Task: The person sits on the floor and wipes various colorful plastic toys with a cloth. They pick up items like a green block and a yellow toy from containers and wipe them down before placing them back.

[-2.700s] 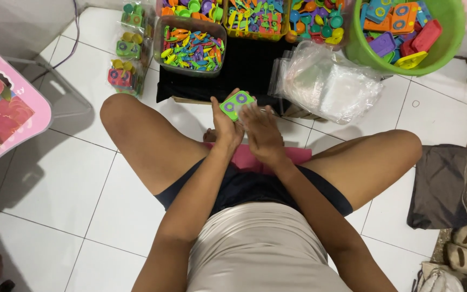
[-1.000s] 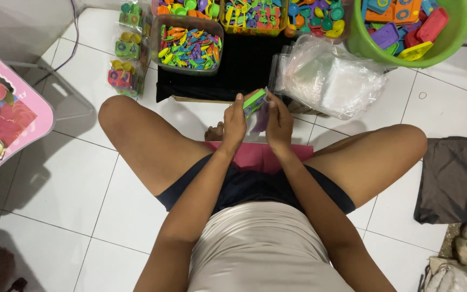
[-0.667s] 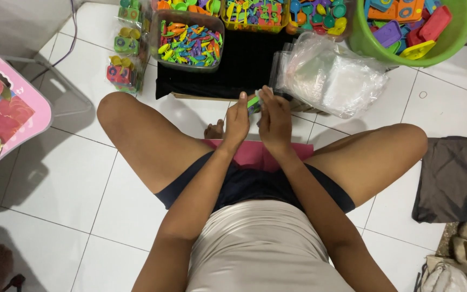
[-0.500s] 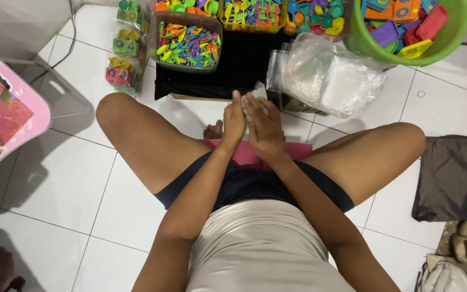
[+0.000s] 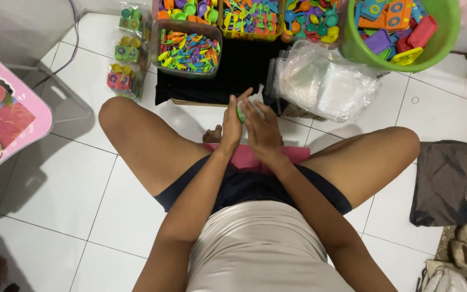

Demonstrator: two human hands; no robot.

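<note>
A small green plastic toy piece, seemingly slipped into a clear plastic sleeve, sits pressed between the two hands just above the person's lap, in front of crossed legs on the white tiled floor. Only a sliver of green shows between the palms, so its shape cannot be told. The left hand stands upright on its edge with fingers together, flat against one side of the piece; the right hand covers the other side, fingers spread and curled lightly over the top. Both hands are closed on the piece, palms pinching it as though flattening or sealing the sleeve around it, which would explain the upright, book-like hold. Just beyond the fingertips lies a black cloth, and beside it to the right a loose heap of clear plastic bags, within easy reach. Farther out stand a clear tub of small multicoloured plastic pieces, a green round bucket holding larger coloured toy blocks, and a column of already bagged toy sets at the left. A pink flowered low table stands well apart at the left edge.
</note>
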